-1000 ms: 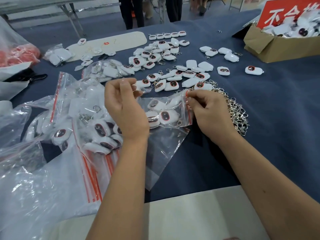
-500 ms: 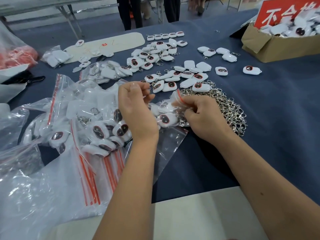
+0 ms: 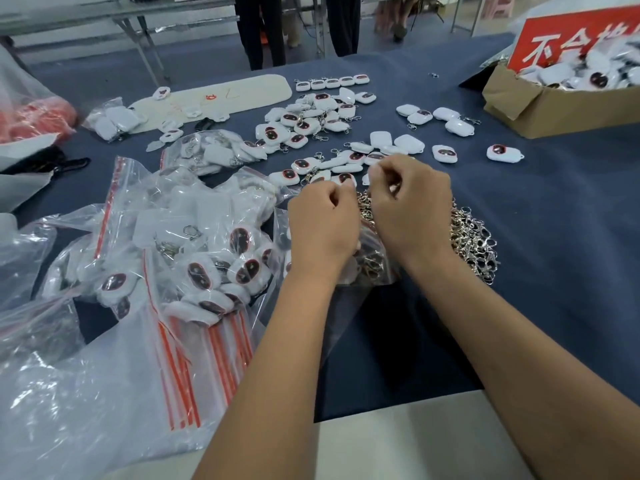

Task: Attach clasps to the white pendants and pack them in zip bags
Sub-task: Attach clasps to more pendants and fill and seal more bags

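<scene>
Both hands, left hand point(image 3: 323, 226) and right hand point(image 3: 410, 209), pinch the zip bag point(image 3: 374, 261) in a narrow grip above the blue tabletop point(image 3: 554, 237), beside the clasps point(image 3: 474, 237).

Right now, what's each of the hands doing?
Left hand: fingers curled, pinching the clear plastic zip bag of pendants.
Right hand: fingers curled, pinching the same bag's top.

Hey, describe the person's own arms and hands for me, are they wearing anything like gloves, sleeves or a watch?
Both forearms are bare as far as the picture shows: no sleeves come into view. The left hand and the right hand have no gloves on. No watch, bracelet or ring can be seen on the wrists or on the fingers that show, and there are no markings on them.
</scene>
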Tool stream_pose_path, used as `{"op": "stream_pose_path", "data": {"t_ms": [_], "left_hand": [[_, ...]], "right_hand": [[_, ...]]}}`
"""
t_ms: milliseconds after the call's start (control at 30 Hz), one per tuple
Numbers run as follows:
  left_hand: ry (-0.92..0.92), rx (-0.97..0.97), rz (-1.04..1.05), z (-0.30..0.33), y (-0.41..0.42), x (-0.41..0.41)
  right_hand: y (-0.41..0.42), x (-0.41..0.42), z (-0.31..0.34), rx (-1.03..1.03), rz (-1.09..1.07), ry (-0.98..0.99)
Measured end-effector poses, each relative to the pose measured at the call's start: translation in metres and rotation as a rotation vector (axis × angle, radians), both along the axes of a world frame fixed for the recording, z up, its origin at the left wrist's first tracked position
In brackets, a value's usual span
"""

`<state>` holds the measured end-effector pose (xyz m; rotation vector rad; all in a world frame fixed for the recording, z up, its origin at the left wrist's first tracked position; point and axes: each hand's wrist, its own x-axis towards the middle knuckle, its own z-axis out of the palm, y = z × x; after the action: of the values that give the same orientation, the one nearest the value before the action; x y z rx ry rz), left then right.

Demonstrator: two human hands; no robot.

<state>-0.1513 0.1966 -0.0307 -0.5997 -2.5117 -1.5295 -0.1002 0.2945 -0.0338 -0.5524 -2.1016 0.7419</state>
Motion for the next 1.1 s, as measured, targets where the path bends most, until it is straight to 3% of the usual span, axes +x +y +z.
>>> {"op": "stream_pose_path", "data": {"t_ms": [67, 200, 433, 533, 633, 733, 833, 933, 1100], "left_hand": [[-0.004, 0.044, 0.093, 0.003, 0.0, -0.006], [-0.161, 0.173, 0.163, -0.003, -0.001, -0.015], [-0.153, 0.24, 0.163, -0.007, -0.001, -0.013], [-0.169, 0.254, 0.157, -0.006, -0.004, -0.013], [-0.178, 0.271, 0.161, -0.005, -0.005, -0.013], [-0.196, 0.326, 0.168, -0.005, -0.006, -0.012], [-0.216, 0.378, 0.143, -0.001, -0.008, -0.011], [-0.233, 0.433, 0.088, 0.004, -0.009, -0.005], [-0.17, 0.336, 0.002, -0.001, -0.009, 0.009]], "right_hand": [[0.004, -0.028, 0.012, 0.085, 0.03, -0.084], [0.018, -0.089, 0.03, 0.313, 0.184, -0.49], [0.003, -0.154, 0.036, 0.474, 0.465, -0.992], [0.001, -0.161, 0.034, 0.529, 0.395, -0.948], [0.008, -0.149, 0.032, 0.526, 0.281, -0.745], [0.013, -0.113, 0.032, 0.13, 0.321, -0.282], [0.01, -0.059, 0.034, -0.548, 0.488, 0.155], [0.007, -0.015, 0.022, -0.865, 0.557, 0.138], [0.002, 0.025, -0.007, -1.044, 0.547, 0.102]]}}
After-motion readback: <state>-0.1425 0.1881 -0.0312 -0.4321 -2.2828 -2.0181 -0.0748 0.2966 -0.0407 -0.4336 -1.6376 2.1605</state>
